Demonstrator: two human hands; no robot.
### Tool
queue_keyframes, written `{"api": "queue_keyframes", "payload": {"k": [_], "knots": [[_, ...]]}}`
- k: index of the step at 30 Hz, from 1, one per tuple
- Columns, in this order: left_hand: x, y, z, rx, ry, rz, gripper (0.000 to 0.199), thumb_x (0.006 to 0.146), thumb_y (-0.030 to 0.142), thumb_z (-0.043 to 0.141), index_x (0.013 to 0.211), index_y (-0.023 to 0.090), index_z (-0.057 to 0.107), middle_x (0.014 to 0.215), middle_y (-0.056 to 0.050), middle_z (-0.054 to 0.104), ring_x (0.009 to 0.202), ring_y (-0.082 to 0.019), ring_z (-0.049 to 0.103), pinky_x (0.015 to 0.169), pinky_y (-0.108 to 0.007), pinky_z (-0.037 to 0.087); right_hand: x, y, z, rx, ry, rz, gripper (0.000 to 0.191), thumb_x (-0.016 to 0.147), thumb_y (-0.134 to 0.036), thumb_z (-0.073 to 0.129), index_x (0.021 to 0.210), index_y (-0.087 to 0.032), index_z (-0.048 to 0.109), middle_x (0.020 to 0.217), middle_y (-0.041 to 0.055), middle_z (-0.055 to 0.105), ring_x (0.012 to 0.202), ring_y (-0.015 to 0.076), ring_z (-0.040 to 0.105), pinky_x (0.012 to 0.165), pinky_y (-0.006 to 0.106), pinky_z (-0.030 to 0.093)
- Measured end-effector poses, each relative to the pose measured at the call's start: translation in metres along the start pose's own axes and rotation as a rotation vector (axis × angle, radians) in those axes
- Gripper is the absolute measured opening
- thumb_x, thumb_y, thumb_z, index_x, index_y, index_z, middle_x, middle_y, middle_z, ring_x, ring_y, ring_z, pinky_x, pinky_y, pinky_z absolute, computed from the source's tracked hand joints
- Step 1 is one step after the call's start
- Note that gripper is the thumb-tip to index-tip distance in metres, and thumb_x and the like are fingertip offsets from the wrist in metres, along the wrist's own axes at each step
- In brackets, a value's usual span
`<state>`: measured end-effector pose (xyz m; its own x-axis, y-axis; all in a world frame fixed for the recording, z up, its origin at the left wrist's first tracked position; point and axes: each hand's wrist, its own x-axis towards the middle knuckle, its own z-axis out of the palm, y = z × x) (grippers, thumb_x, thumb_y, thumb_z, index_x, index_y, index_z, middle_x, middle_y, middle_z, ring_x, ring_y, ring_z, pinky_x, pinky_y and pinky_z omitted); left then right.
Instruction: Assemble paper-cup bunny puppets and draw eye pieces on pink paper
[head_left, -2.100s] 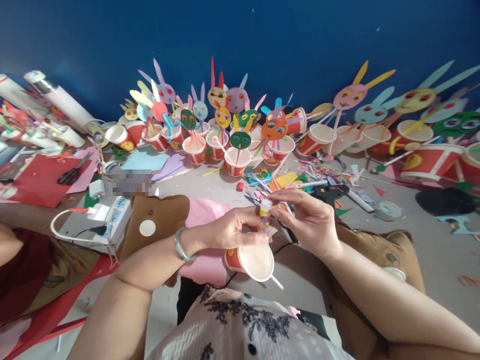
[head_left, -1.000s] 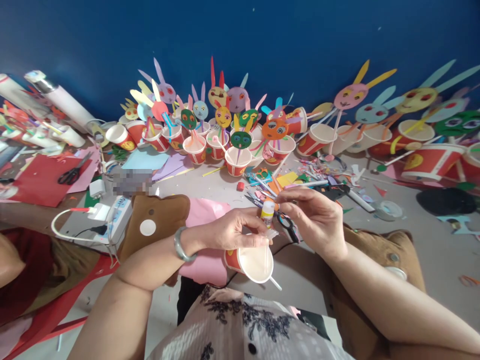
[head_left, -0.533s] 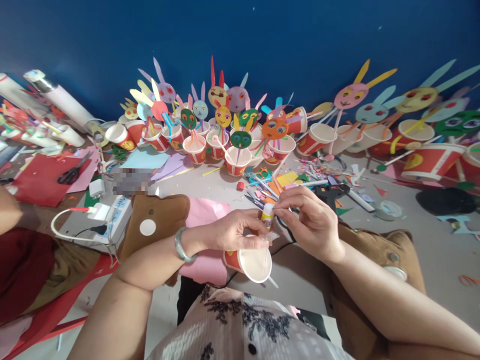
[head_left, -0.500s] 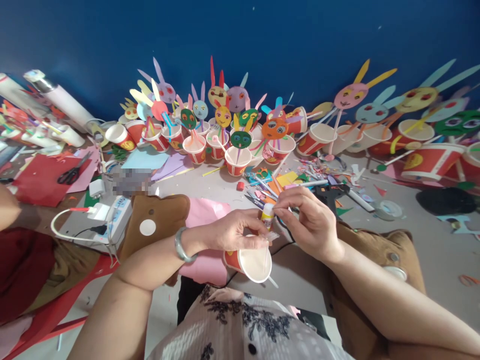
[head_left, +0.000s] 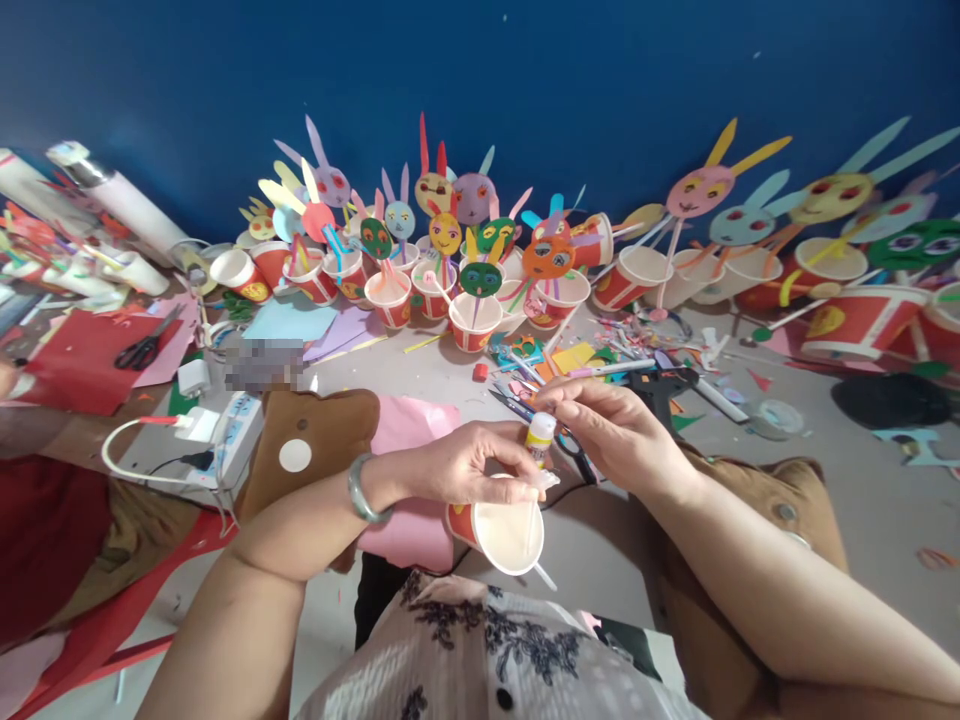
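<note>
A red and white paper cup (head_left: 510,535) is tilted in front of my body, its mouth facing up toward me, with a pale straw at its rim. Over its upper edge is my left hand (head_left: 480,465), thumb and fingers pinched on a small clear plastic piece (head_left: 549,480). A glue stick with a white cap (head_left: 540,433) stands just beyond these fingertips. My right hand (head_left: 607,425) is to the right of the glue stick, fingertips pressed together; whatever is between them is too small to make out.
Paper cups with paper rabbit figures (head_left: 475,318) line the back by the blue wall. Scissors (head_left: 577,460) and paper scraps lie beyond my hands. Brown cushions (head_left: 307,430) flank me, and a power strip (head_left: 232,440) is at left. Another person's hand (head_left: 9,378) shows at the left edge.
My right hand has moved slightly left and its fingers are straighter. The cup has tipped a little toward me. At the far left, the other person's arm has drawn back, leaving a hand near the red paper.
</note>
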<state>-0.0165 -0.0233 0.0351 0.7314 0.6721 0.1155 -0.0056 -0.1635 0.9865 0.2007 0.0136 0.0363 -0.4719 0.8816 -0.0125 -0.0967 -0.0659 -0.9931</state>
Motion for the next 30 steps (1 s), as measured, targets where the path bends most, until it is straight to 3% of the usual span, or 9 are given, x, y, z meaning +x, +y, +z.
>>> {"api": "queue_keyframes", "payload": {"k": [7,17,22,30], "knots": [[0.001,0.007,0.000,-0.045,-0.061,-0.014,0.017,0.090,0.029,0.067,0.092,0.014,0.076,0.108,-0.011,0.064,0.105,-0.019,0.061,0.098,-0.031,0.048,0.004,-0.003,-0.005,0.016,-0.144,-0.094,0.013,0.085,-0.038,0.077,0.084,-0.025,0.078,0.080,0.0017,0.068,0.076,0.0151,0.061,0.072,0.029,0.049],[0.001,0.013,0.002,-0.108,-0.130,-0.033,0.012,0.089,0.023,0.067,0.088,0.014,0.075,0.107,-0.010,0.062,0.103,-0.017,0.059,0.096,-0.030,0.048,0.008,-0.012,-0.015,0.026,-0.349,0.055,0.026,0.084,-0.043,0.078,0.080,-0.018,0.069,0.077,0.0023,0.064,0.070,0.0136,0.057,0.065,0.027,0.045],[0.001,0.012,0.001,-0.110,-0.142,-0.033,0.014,0.089,0.025,0.066,0.088,0.014,0.075,0.107,-0.010,0.063,0.105,-0.019,0.060,0.098,-0.033,0.048,0.005,-0.014,-0.014,-0.044,-0.336,0.082,0.033,0.087,-0.049,0.073,0.080,-0.018,0.065,0.078,0.0021,0.059,0.070,0.0136,0.054,0.064,0.027,0.045],[0.001,0.006,-0.002,-0.085,-0.063,-0.040,0.016,0.090,0.029,0.067,0.092,0.015,0.076,0.107,-0.010,0.063,0.106,-0.020,0.062,0.097,-0.033,0.049,0.006,-0.005,-0.013,-0.009,-0.275,0.083,0.031,0.093,-0.049,0.065,0.086,-0.019,0.064,0.075,0.0012,0.059,0.065,0.0133,0.053,0.059,0.028,0.041]]}}
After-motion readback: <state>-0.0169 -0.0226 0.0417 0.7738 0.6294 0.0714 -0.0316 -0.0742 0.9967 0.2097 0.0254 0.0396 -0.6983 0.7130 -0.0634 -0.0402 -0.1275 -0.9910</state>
